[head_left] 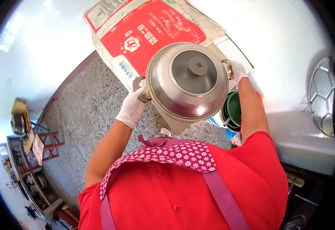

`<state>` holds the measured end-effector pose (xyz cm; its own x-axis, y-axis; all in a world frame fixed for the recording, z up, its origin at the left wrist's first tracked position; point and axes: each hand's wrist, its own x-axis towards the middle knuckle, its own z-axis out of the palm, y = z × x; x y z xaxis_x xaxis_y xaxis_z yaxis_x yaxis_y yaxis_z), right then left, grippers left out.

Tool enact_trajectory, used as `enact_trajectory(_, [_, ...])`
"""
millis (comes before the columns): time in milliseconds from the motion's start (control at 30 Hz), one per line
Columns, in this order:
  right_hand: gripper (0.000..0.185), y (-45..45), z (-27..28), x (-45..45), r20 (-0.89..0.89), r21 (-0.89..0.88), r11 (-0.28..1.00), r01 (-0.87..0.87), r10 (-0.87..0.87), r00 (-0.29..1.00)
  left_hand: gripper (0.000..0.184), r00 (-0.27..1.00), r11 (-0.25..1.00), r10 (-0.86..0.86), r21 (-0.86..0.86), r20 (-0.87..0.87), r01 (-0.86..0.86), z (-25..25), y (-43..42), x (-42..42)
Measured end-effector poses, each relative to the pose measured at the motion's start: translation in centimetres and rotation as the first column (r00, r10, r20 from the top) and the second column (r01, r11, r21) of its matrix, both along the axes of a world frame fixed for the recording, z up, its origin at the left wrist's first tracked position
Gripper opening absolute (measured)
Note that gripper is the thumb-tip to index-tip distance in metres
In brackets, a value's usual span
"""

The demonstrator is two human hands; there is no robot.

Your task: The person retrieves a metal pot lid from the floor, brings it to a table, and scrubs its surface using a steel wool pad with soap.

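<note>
A round metal pot (161, 109) with a domed lid is in front of me, held by both its side handles. The lid (158, 82) is on the pot; it has a dark glass centre and a round knob (197, 66). My left hand (134, 106), in a thin white glove, is closed around the left handle (140, 87). On the far side, my right hand (238, 71), gloved the same way, grips the right handle (227, 69). The pot hides part of a flat light-coloured board (176, 124) beneath it.
A red and white printed sack (144, 36) lies behind the pot. Right of the pot stand a green basin (234, 108) and a white bucket (216, 121). A round perforated rack (322, 97) is at the right wall. Shelves (33, 180) and a red stool (49, 145) stand at left.
</note>
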<state>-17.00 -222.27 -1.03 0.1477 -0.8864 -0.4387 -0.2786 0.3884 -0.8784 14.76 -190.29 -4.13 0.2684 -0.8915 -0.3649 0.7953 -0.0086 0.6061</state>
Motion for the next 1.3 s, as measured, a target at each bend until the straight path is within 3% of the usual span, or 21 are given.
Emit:
enact_trajectory(67, [0.024,-0.9,0.0,0.1,-0.044,0.028,0.999,-0.031,0.032,0.999,0.016,0.996,0.995,-0.072,-0.066,-0.051,0.068,-1.7,0.5,0.8])
enact_trajectory(133, [0.029,-0.7,0.0,-0.1,-0.117,0.026,1.0,0.002,0.001,0.993,0.017,0.999,0.999,-0.031,0.035,-0.023,0.032,0.0,0.6,0.4])
enact_trajectory(200, [0.028,-0.4,-0.4,-1.3,-0.065,-0.025,0.99,-0.139,0.137,0.988,0.018,0.998,0.996,0.056,0.071,-0.036,-0.053,0.3,0.4,0.6])
enact_trajectory(300, [0.031,-0.9,-3.0,-1.9,0.087,0.016,0.999,-0.039,0.037,0.996,0.025,1.0,0.998,0.016,0.053,-0.013,-0.015,-2.8,1.0,1.6])
enact_trajectory(333, [0.034,-1.1,-3.7,-1.8,-0.197,-0.38,0.921,-0.088,0.012,0.98,0.025,0.999,0.998,0.036,0.053,-0.017,-0.036,-4.4,2.0,2.2])
enact_trajectory(367, [0.036,-1.2,-4.5,-1.8,-0.422,-0.689,0.689,-0.227,-0.126,0.898,0.027,0.985,0.995,-0.049,-0.072,0.168,0.061,-6.4,3.3,3.1])
enact_trajectory(400, [0.036,0.1,-3.5,-0.9,-0.419,-0.69,0.683,-0.239,-0.108,0.901,0.024,0.999,0.998,0.016,0.056,0.052,-0.019,-4.6,4.7,2.9])
enact_trajectory(467, [0.04,6.7,2.8,4.6,-0.414,-0.828,0.438,-0.351,-0.056,0.908,0.022,0.986,0.972,0.158,0.181,-0.043,-0.148,-2.9,8.1,2.9])
enact_trajectory(500, [0.042,9.7,4.9,6.9,-0.429,-0.755,0.489,-0.438,0.137,0.893,0.021,0.972,0.948,0.227,0.244,-0.064,-0.205,-4.0,10.6,3.4])
enact_trajectory(567, [0.05,15.3,9.0,10.8,-0.651,-0.64,0.335,-0.691,0.241,0.72,0.019,0.935,0.893,0.345,0.333,-0.077,-0.302,-6.3,15.7,4.1])
enact_trajectory(667, [0.046,15.8,8.3,13.0,-0.745,-0.61,0.295,-0.735,0.103,0.659,0.015,0.909,0.847,0.415,0.372,-0.019,-0.379,-10.5,25.3,4.1])
enact_trajectory(767, [0.04,13.9,6.9,12.8,-0.604,-0.756,0.201,-0.623,0.152,0.782,0.011,0.898,0.808,0.439,0.427,0.024,-0.407,-14.9,36.1,3.0])
enact_trajectory(800, [0.039,13.9,12.6,13.7,-0.577,-0.664,0.49,-0.565,0.146,0.804,0.01,0.911,0.821,0.411,0.428,0.02,-0.379,-16.4,39.5,3.0])
enact_trajectory(833, [0.041,15.3,15.4,12.2,-0.439,-0.822,0.393,-0.411,0.021,0.898,0.009,0.931,0.853,0.364,0.394,0.02,-0.342,-17.5,43.5,3.2])
enact_trajectory(867, [0.039,14.4,18.8,11.3,-0.473,-0.777,0.471,-0.416,-0.002,0.881,0.009,0.949,0.898,0.314,0.32,0.019,-0.303,-18.8,47.3,3.2])
enact_trajectory(900, [0.039,14.3,21.6,9.2,-0.374,-0.744,0.583,-0.325,0.04,0.927,0.009,0.988,0.985,0.148,0.081,0.047,-0.151,-20.4,51.2,3.1])
enact_trajectory(933, [0.039,13.5,23.6,7.6,-0.251,-0.695,0.677,-0.24,0.084,0.964,0.009,0.952,0.895,0.305,0.339,0.011,-0.291,-20.3,53.1,3.1])
enact_trajectory(1033, [0.037,6.9,25.4,1.0,-0.4,-0.879,0.295,-0.375,-0.027,0.916,0.008,0.875,0.67,0.484,0.632,0.026,-0.389,-20.4,55.7,1.9])
enact_trajectory(1067, [0.036,5.9,25.5,-0.1,-0.383,-0.893,0.273,-0.358,-0.046,0.923,0.008,0.861,0.638,0.507,0.66,0.027,-0.396,-20.5,56.2,1.6])
enact_trajectory(1200, [0.032,10.7,21.9,0.5,-0.097,-0.844,0.534,-0.053,-0.054,0.994,0.007,0.826,0.591,0.563,0.689,0.022,-0.42,-21.1,57.4,0.9])
enact_trajectory(1300, [0.03,14.6,16.9,3.1,0.002,-0.764,0.645,0.014,-0.019,1.0,0.007,0.808,0.603,0.588,0.659,0.013,-0.45,-22.0,58.0,0.7])
